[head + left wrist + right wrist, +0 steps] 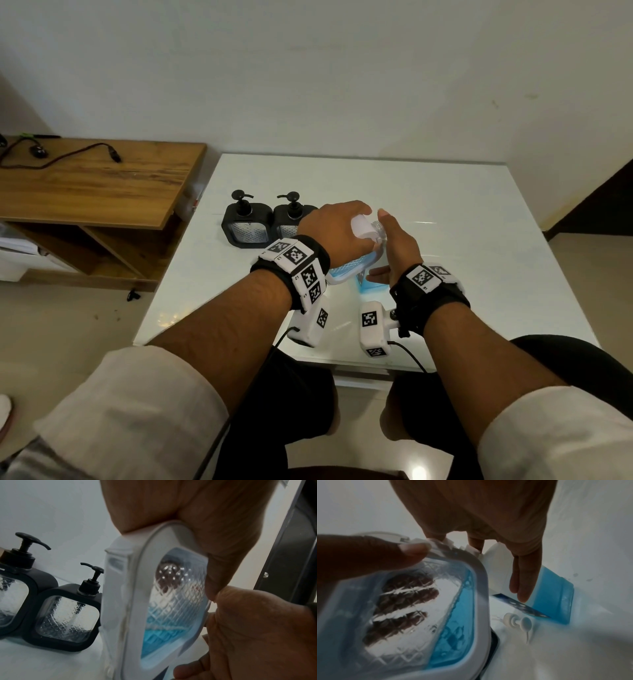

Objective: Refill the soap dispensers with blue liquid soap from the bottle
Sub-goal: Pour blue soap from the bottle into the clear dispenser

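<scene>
Status: left hand is clamped on the white dispenser, thumb on the top rim, fingers behind the patterned window. It's held tilted above the worktop, pump off, with blue soap pooled in the low corner, maybe a third full.

Right hand is on the bottle, fingers laid fairly straight down the label. Can't tell if it's actually gripping. The bottle base is on the worktop, just beside the dispenser's open neck.

White pump lies on the worktop right below both.

My read is that we're mid-refill of this one. To do it well:
- get a full wrap on the bottle before lifting
- bring the dispenser closer to upright, or the fill level is misleading
- put the bottle mouth right over the neck and pour slowly, since the soap looks thick
- stop short of the neck to leave room for the pump tube
- keep drips off the pump

Two black dispensers at the back left have pumps on and windows that look clear, so probably next.
</scene>
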Tool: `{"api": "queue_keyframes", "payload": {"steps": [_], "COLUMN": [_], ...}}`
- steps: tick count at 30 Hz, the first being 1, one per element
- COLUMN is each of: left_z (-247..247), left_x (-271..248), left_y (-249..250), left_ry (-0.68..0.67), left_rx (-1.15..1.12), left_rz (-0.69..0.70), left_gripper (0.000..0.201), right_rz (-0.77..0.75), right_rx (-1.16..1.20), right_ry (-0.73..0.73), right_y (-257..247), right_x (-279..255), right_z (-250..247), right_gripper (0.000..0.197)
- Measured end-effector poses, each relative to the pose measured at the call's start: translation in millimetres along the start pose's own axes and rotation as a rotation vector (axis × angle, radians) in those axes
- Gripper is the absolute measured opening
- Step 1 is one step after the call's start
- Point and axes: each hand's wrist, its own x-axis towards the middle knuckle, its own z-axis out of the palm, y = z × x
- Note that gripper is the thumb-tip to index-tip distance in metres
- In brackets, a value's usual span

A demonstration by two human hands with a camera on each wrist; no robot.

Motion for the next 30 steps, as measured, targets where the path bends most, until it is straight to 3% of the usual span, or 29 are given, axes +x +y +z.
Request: {"api": "queue_keyframes", "payload": {"steps": [6, 13, 20, 25, 30], "left_z": [-4.0, -3.7, -5.2, -4.2, -4.9], "left_x": [-0.9, -0.9, -1.4, -1.2, -1.0], "left_y": [0.9, 0.7, 2.4, 1.5, 2.1], "left_ry": [-0.009, -0.002, -0.008, 0.001, -0.006], "left_rx": [0.012, 0.006, 0.015, 0.005, 0.016], "left_rz": [0.005, 0.005, 0.003, 0.006, 0.005], "left_gripper": [0.055, 0.054, 0.055, 0.054, 0.055], "right_rz": [0.008, 0.000, -0.008, -0.013, -0.012], "right_rx": [-0.005, -0.002, -0.044, -0.024, -0.031], "right_ry": [-0.069, -0.031, -0.096, -0.034, -0.050], "right_y": [-2.0, -1.1, 0.5, 0.7, 0.1], "right_x": [-5.1, -1.1, -0.8, 0.4, 2.3], "right_z": [-5.2, -1.5, -6.9, -4.6, -5.9], "right_gripper": [0.043, 0.031, 0.050, 0.033, 0.040]}}
